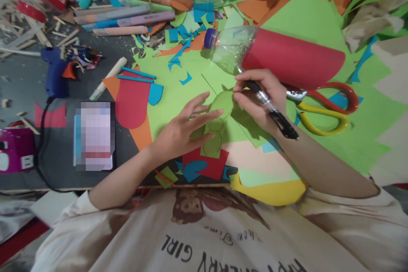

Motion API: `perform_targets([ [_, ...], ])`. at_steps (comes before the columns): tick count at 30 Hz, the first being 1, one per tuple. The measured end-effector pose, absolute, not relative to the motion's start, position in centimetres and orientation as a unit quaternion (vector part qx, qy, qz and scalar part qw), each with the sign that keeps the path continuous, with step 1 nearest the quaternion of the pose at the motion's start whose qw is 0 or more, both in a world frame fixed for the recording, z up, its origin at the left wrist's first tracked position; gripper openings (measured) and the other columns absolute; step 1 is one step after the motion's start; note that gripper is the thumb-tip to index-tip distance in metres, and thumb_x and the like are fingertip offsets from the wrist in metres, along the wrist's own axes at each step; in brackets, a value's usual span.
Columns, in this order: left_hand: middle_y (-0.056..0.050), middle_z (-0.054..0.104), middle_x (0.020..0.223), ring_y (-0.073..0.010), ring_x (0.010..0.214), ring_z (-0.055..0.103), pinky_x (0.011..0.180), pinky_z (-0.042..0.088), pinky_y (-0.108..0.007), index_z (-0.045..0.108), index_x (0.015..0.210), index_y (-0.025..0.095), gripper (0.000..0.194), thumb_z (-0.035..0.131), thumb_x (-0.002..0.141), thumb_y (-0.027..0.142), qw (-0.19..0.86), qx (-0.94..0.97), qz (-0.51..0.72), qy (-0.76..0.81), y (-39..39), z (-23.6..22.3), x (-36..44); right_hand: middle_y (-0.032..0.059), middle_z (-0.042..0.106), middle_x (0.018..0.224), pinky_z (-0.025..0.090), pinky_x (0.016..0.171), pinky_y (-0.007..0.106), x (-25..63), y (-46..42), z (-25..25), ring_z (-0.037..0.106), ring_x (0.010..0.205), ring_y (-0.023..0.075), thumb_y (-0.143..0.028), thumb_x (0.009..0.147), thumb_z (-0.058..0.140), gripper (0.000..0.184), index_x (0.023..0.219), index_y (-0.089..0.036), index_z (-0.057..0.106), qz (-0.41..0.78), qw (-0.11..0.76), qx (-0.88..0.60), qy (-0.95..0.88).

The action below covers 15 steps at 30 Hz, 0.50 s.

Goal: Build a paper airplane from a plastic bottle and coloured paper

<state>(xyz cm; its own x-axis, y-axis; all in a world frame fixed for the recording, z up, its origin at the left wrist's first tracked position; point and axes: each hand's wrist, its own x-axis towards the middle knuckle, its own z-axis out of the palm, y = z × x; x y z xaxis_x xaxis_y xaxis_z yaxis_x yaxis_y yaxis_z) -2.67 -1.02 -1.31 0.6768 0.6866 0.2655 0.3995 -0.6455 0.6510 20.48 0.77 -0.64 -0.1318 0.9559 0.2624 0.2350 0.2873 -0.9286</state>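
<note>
Black pen (282, 122) in the person's right hand (270, 87), whose grip is closed around the barrel; the pen slants from the fingertips at ten o'clock to its far end at four o'clock, and whether its tip touches paper cannot be made out. The left hand (180, 134) has a released grip, fingers spread over a green paper piece (216, 124) outlined with rounded shapes; that piece lies between the hands, the centre of the clock here.

At six o'clock, a red paper scrap (219, 163) meets its lower end; at five, yellow paper (274, 194) lies along the near edge. Scissors (321, 110) with red and yellow handles sit at three o'clock, partly behind the right hand. Between one and two, a clear bottle wrapped in red paper (293, 57) lies on its side, purple cap leftward.

Toward nine o'clock, a rounded red cutout (132, 104) carries two thin blue strips (137, 78); farther out on the dark surface (66, 140) are a phone (97, 136), screen blurred, and, nearer ten, a blue glue gun (55, 74). Markers (127, 19) are grouped between ten and eleven.
</note>
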Motion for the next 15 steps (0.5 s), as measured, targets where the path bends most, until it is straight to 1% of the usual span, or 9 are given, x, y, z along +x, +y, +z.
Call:
perform_targets([
  [3, -0.016, 0.058, 0.138, -0.0247, 0.131, 0.056, 0.095, 0.056, -0.034, 0.053, 0.136, 0.022, 0.042, 0.057, 0.095, 0.026, 0.324, 0.856, 0.244, 0.322, -1.45, -1.32, -2.47, 0.0008, 0.066, 0.092, 0.057, 0.075, 0.04, 20.68, 0.58, -0.41, 0.068, 0.09, 0.024, -0.027, 0.087, 0.065, 0.02, 0.104, -0.038, 0.061, 0.352, 0.473, -0.502, -0.633],
  [5, -0.014, 0.063, 0.13, -0.0238, 0.128, 0.058, 0.094, 0.056, -0.033, 0.054, 0.135, 0.021, 0.041, 0.057, 0.094, 0.024, 0.34, 0.847, 0.242, 0.331, -1.7, -1.28, -2.29, 0.0027, 0.066, 0.094, 0.056, 0.077, 0.042, 20.76, 0.59, -0.46, 0.066, 0.094, 0.026, -0.035, 0.089, 0.063, 0.017, 0.105, -0.038, 0.059, 0.326, 0.464, -0.53, -0.631],
  [6, -0.013, 0.065, 0.127, -0.0224, 0.122, 0.061, 0.093, 0.057, -0.032, 0.055, 0.134, 0.021, 0.041, 0.057, 0.093, 0.021, 0.347, 0.842, 0.247, 0.331, -1.78, -1.23, -2.19, 0.0034, 0.065, 0.094, 0.056, 0.079, 0.042, 20.78, 0.63, -0.53, 0.066, 0.094, 0.0261, -0.037, 0.089, 0.063, 0.017, 0.106, -0.038, 0.059, 0.32, 0.468, -0.533, -0.628],
  [8, -0.012, 0.066, 0.123, -0.0169, 0.101, 0.067, 0.084, 0.058, -0.028, 0.055, 0.133, 0.021, 0.043, 0.057, 0.091, 0.015, 0.361, 0.831, 0.262, 0.332, -1.8, -1.08, -2.03, 0.0034, 0.065, 0.096, 0.056, 0.079, 0.041, 20.78, 0.72, -0.71, 0.066, 0.094, 0.0246, -0.038, 0.088, 0.065, 0.02, 0.107, -0.037, 0.058, 0.329, 0.493, -0.514, -0.621],
  [10, -0.01, 0.066, 0.122, -0.01, 0.079, 0.064, 0.073, 0.057, -0.023, 0.054, 0.133, 0.021, 0.045, 0.057, 0.089, 0.012, 0.373, 0.816, 0.276, 0.344, -1.69, -0.92, -1.93, 0.0023, 0.065, 0.098, 0.056, 0.078, 0.039, 20.77, 0.77, -0.85, 0.067, 0.093, 0.0221, -0.035, 0.088, 0.066, 0.022, 0.108, -0.037, 0.059, 0.352, 0.518, -0.484, -0.611],
  [11, -0.01, 0.065, 0.123, -0.0079, 0.073, 0.061, 0.069, 0.055, -0.021, 0.053, 0.134, 0.022, 0.046, 0.057, 0.089, 0.012, 0.375, 0.809, 0.283, 0.355, -1.6, -0.88, -1.93, 0.0017, 0.066, 0.099, 0.056, 0.078, 0.038, 20.78, 0.77, -0.91, 0.067, 0.092, 0.0208, -0.034, 0.088, 0.066, 0.022, 0.109, -0.037, 0.059, 0.363, 0.526, -0.471, -0.607],
  [13, -0.01, 0.064, 0.125, -0.007, 0.069, 0.057, 0.065, 0.054, -0.021, 0.05, 0.137, 0.022, 0.048, 0.055, 0.09, 0.015, 0.37, 0.793, 0.3, 0.381, -1.39, -0.94, -2.03, 0.0008, 0.067, 0.098, 0.056, 0.078, 0.037, 20.87, 0.79, -1.01, 0.068, 0.089, 0.0194, -0.032, 0.09, 0.064, 0.022, 0.111, -0.037, 0.06, 0.371, 0.519, -0.461, -0.617],
  [15, -0.011, 0.061, 0.13, -0.0081, 0.069, 0.056, 0.065, 0.053, -0.023, 0.045, 0.141, 0.024, 0.049, 0.053, 0.093, 0.022, 0.355, 0.776, 0.317, 0.414, -1.18, -1.23, -2.27, 0.001, 0.069, 0.096, 0.056, 0.077, 0.037, 21.08, 0.9, -1.2, 0.069, 0.086, 0.0194, -0.029, 0.091, 0.062, 0.022, 0.113, -0.035, 0.061, 0.356, 0.483, -0.469, -0.648],
])
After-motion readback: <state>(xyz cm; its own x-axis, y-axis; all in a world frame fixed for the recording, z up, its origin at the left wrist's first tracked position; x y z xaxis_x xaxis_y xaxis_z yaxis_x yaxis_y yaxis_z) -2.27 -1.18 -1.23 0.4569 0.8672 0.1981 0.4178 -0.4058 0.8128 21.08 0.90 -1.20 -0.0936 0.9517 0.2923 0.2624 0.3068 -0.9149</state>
